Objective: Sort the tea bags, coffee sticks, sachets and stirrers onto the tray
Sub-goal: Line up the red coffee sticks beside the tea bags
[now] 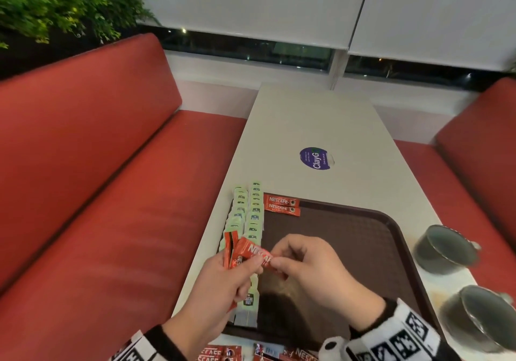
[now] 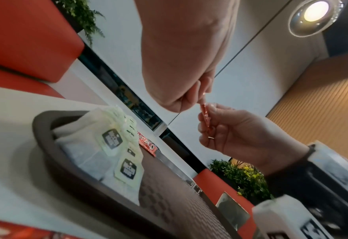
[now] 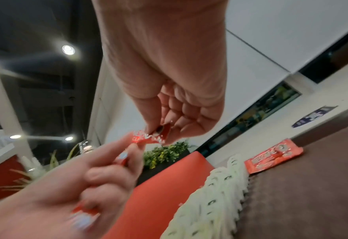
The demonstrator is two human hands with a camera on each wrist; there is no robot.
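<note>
Now: two hands meet over the near left part of the tray.
Left hand: the left hand (image 1: 223, 279) has its fingers curled round a small bunch of red shiny coffee sticks (image 1: 233, 249), with its thumb on top.
Right hand: the right hand (image 1: 304, 263) pinches one end of one red coffee stick (image 1: 258, 253) between thumb and finger. It looks like it is pulling that stick out of the bunch.
Tray: the dark brown plastic tray (image 1: 363, 238) has a bumpy floor and a smooth raised rim. It sits on the pale smooth table (image 1: 321, 115).
Done so far: two long rows of pale green paper tea bags (image 1: 248, 215) lie along the left side of the tray, each one lapped over the next. Two flat red coffee sticks (image 1: 282, 205) lie side by side at the far left corner, just right of the tea bags.
Left to do: the sticks in the hands are not down yet. More red packets (image 1: 220, 353) lie on the table at the near edge. I see no stirrers. I think the job is less than half done.
Also there: two dark round cups (image 1: 446, 249) stand on the table, right of the tray. Red padded seats (image 1: 97, 165) are on both sides.
</note>
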